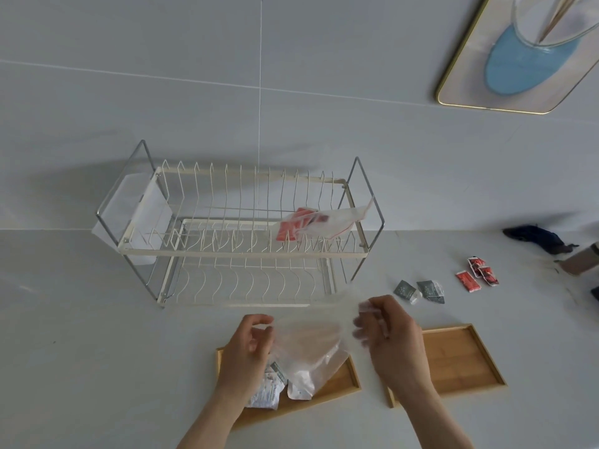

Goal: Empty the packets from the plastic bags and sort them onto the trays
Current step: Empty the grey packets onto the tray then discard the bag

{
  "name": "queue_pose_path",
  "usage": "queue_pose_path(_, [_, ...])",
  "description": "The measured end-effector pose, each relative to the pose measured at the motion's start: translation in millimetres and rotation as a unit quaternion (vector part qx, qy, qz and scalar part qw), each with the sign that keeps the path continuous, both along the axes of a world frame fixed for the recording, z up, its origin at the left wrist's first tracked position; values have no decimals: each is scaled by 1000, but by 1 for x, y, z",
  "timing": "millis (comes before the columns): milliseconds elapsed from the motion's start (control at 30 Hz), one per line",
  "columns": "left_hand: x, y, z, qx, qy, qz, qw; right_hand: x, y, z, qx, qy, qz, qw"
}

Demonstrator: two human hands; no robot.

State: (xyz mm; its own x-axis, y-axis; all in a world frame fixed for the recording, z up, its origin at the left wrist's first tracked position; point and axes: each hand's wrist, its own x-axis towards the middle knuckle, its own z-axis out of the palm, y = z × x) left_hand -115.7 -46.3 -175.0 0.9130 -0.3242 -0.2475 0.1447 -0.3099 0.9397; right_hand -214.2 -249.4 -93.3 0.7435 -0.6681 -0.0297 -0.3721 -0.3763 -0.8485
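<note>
A: What are the hands doing, lower centre?
B: Left hand point(248, 346) and right hand point(387, 332) hold a clear bag point(308, 343) above the left tray point(343, 382); packets point(269, 388) lie there.
A: Upper shelf of the rack point(240, 222)?
B: Another bag point(319, 223), red packets inside.

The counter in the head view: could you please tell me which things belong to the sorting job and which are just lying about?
Job: clear bag held by left hand and right hand; left tray; right tray; bagged red packets; loose grey packets; loose red packets.
Lying about: dish rack; dark cloth; framed picture.
</note>
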Motion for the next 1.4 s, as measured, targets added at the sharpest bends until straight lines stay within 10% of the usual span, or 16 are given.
queue_pose_path(133, [-5,25,5,-142,204,-24,968,6,11,-7,238,-8,-75,968])
queue_pose_path(333, [-9,66,-1,-63,179,74,979,21,40,-37,318,60,-67,944])
queue_pose_path(967, [-11,238,-13,154,105,334,924,111,213,-90,175,221,234,930])
queue_pose_path(1400, [-30,245,-19,216,30,229,949,104,221,-67,-115,253,414,866])
